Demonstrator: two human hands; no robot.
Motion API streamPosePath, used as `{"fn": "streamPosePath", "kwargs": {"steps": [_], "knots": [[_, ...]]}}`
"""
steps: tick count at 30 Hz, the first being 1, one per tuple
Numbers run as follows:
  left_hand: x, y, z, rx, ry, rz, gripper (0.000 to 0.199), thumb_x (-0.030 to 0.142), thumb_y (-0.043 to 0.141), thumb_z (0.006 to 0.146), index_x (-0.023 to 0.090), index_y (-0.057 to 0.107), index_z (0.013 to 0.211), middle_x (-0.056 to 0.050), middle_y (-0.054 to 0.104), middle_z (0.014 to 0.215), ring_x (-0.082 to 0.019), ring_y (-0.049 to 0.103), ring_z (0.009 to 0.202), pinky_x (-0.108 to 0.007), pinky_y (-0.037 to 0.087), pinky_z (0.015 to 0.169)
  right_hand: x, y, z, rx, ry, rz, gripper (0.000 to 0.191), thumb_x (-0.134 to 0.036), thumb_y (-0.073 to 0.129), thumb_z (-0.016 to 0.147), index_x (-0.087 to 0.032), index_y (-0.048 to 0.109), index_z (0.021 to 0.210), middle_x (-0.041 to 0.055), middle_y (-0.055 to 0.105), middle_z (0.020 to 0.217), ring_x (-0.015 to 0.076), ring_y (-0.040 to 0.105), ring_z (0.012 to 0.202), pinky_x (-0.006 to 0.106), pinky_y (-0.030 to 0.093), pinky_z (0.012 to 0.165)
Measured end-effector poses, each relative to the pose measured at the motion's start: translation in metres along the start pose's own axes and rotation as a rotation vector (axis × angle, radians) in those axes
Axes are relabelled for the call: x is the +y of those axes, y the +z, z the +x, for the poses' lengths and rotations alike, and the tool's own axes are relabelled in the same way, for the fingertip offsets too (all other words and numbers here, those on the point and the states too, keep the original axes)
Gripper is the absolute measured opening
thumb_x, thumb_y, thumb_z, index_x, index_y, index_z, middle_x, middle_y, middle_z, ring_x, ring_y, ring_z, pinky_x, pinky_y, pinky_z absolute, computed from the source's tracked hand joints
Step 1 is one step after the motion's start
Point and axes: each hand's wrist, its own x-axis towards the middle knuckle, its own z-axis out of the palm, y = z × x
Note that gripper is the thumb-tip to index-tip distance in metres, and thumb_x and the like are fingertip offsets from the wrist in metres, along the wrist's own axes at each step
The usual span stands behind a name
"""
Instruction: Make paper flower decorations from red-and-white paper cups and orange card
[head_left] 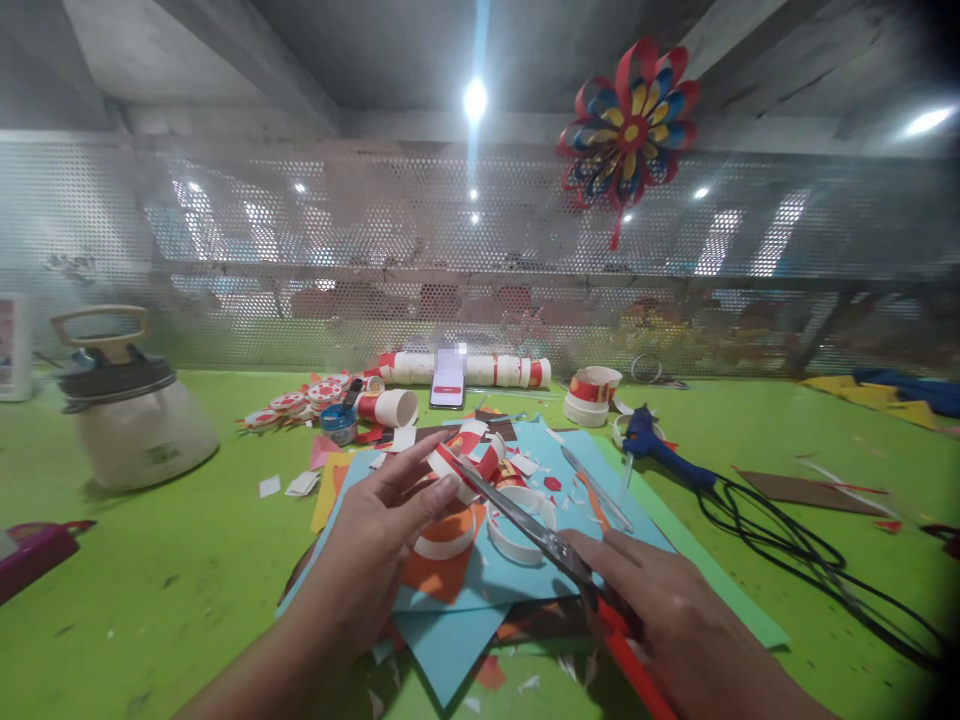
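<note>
My left hand (379, 530) pinches a red and white paper cup piece (450, 468) between thumb and fingers. Closed round the red handles of the scissors (536, 535) is my right hand (660, 590). The scissor blades point up and left, their tips at the cup piece. Beneath them, white paper rings (521, 540) lie on blue paper (472, 590), along with an orange sheet (439, 575) and small red and white scraps. A craft knife (596, 487) rests just right of the rings.
A blue glue gun (667, 452) with a black cable lies on the right. At the back are a phone (448, 380), stacked paper cups (487, 369) and a cup (589, 400). A large jug (139, 420) stands left; a blue jar (339, 425) is nearer the middle.
</note>
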Motion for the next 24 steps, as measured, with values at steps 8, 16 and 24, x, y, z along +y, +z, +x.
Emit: {"fn": "streamPosePath", "kwargs": {"steps": [8,16,24], "knots": [[0.0034,-0.0009,0.0004,0.0,-0.026,-0.017,0.048,0.027,0.071,0.076,0.024,0.059,0.123,-0.01,0.068,0.114,-0.022,0.066,0.097,-0.032,0.049,0.088,0.003,0.0015,0.0051,-0.019,-0.008,0.047,0.033,-0.018,0.055,0.082,-0.016,0.061,0.114,0.009,0.066,0.082,0.0209,0.065,0.071,0.033,0.054,0.062],[0.0022,0.004,-0.0005,-0.002,-0.013,0.001,0.034,0.027,0.071,0.076,0.018,0.069,0.108,-0.011,0.07,0.11,-0.021,0.064,0.099,-0.028,0.048,0.086,0.0032,0.0018,0.0023,-0.069,0.045,0.07,0.034,-0.023,0.053,0.086,-0.018,0.058,0.119,0.0099,0.066,0.089,0.0232,0.066,0.079,0.04,0.055,0.07],[0.0024,0.0048,-0.0015,0.001,-0.026,-0.029,0.033,0.026,0.073,0.075,0.016,0.07,0.106,-0.011,0.072,0.105,-0.021,0.066,0.094,-0.028,0.048,0.086,0.0011,0.0007,0.0005,-0.078,0.048,0.017,0.037,-0.025,0.058,0.083,-0.019,0.059,0.119,0.0109,0.067,0.089,0.024,0.066,0.078,0.04,0.056,0.07]]}}
